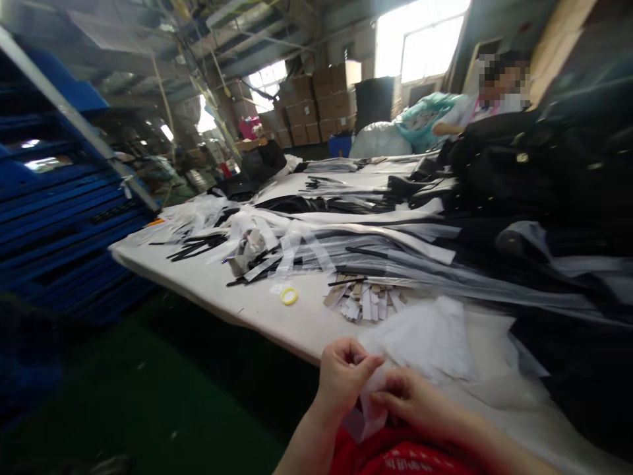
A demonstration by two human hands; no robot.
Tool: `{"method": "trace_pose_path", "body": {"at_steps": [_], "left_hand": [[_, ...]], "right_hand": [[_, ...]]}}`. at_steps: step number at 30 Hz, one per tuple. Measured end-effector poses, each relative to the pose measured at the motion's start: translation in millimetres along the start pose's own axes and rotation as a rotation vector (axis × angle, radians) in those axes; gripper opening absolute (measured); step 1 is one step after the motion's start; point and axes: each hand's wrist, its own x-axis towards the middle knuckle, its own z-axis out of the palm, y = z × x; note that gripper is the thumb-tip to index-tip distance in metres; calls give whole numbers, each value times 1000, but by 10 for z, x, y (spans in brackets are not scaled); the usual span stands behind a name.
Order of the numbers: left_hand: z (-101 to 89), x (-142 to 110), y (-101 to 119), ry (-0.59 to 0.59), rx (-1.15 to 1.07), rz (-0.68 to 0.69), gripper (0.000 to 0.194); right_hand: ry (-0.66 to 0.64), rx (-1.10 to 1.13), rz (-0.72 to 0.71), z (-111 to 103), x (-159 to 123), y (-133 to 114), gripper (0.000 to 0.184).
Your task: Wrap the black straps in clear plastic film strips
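Close to my red top, my left hand (pixel 346 373) and my right hand (pixel 405 396) sit side by side at the table's near edge. Between them hangs a white strip (pixel 373 402), thin and limp, pinched in the fingers of both. Whether it is paper or cloth I cannot tell. Just beyond, a blurred white sheet (pixel 425 333) lies on the table. Behind that is a heap of small white and brown paper pieces (pixel 366 300). A yellow ring (pixel 289 296), perhaps a tape roll, lies flat to the left of the heap.
Long black and white strips (pixel 376 231) cover much of the white table (pixel 198 277). Black bags (pixel 524 165) pile up at right, with a person (pixel 469 112) behind them. Blue pallets (pixel 64 211) are stacked at left, over a green floor (pixel 123 389). Cardboard boxes (pixel 316 105) stand at the back.
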Motion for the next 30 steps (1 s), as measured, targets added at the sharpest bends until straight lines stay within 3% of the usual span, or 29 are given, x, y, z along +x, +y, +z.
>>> {"method": "trace_pose_path", "body": {"at_steps": [5,7,14,19,22,26,30], "left_hand": [[-78,137,5,-305,148,172,27],[-84,158,-4,-358,223,177,29],[-5,177,-54,-245,253,112,24],[28,187,-80,-169,224,58,32],[46,197,-53,-168,180,22,35],[81,234,3,-286,171,137,26],[76,286,-91,-311,186,120,41]], "right_hand": [[119,51,-43,-138,13,-20,28],[144,44,-40,-191,-13,-35,27],[66,-32,-55,-325,-56,32,42],[52,-82,-36,-380,-40,50,46],[70,-95,-35,-376,-20,52,40],[97,-73,-21,-295,-23,48,24],[147,-139,-34,-387,-40,-3,10]]}}
